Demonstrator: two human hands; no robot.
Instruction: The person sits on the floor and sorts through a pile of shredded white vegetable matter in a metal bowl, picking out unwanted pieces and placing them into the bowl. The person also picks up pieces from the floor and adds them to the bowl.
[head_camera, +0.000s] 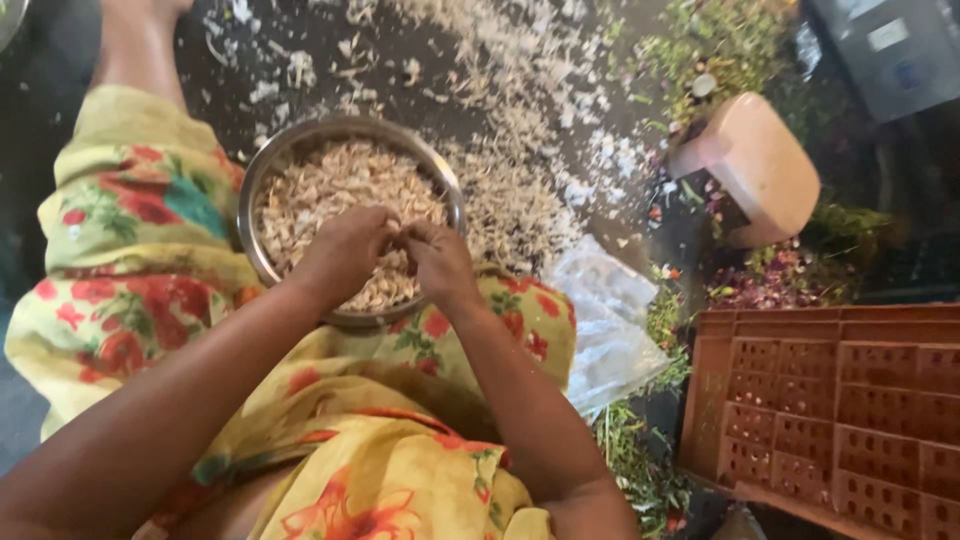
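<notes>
The metal bowl (262, 190) rests on the person's lap, both hands meeting over its near rim. Peelings (520, 150) lie scattered on the floor behind it. A plastic crate (830, 400) stands to the right.

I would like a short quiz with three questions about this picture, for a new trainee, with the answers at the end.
1. True or false: both hands are over the metal bowl.
2. Multiple choice: what lies on the person's right side, on the floor? A) an orange plastic crate B) a blue bucket C) a wooden ladder
3. Short answer: what covers the dark floor beyond the bowl?

Key
1. True: the left hand and right hand meet above the bowl, fingertips pinched together on something too small to identify.
2. A, the orange plastic crate.
3. Scattered pale peelings.
</notes>
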